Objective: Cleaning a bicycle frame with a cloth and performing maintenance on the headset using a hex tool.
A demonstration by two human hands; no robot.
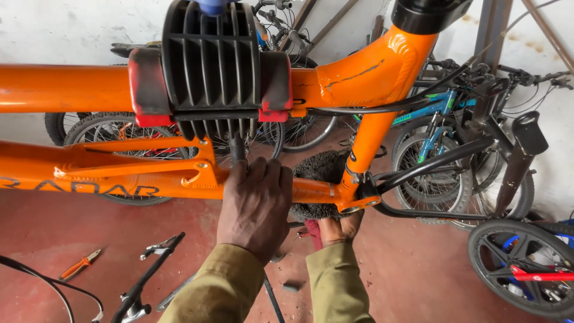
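1. Red workshop floor (418, 281) lies below me, with parked bicycles (442, 149) against a pale wall at two o'clock.
2. I see an orange bicycle frame (371, 78) held in a black repair-stand clamp (210, 66) at twelve o'clock.
3. My left hand (256, 203) wraps over the frame's lower tube at centre, fingers curled shut on it.
4. My right hand (338, 230) sits under the frame's lower junction at five o'clock, pinching a red-handled tool (313, 233); its tip is hidden.
5. Orange pliers (79, 265) lie on the floor at eight o'clock.
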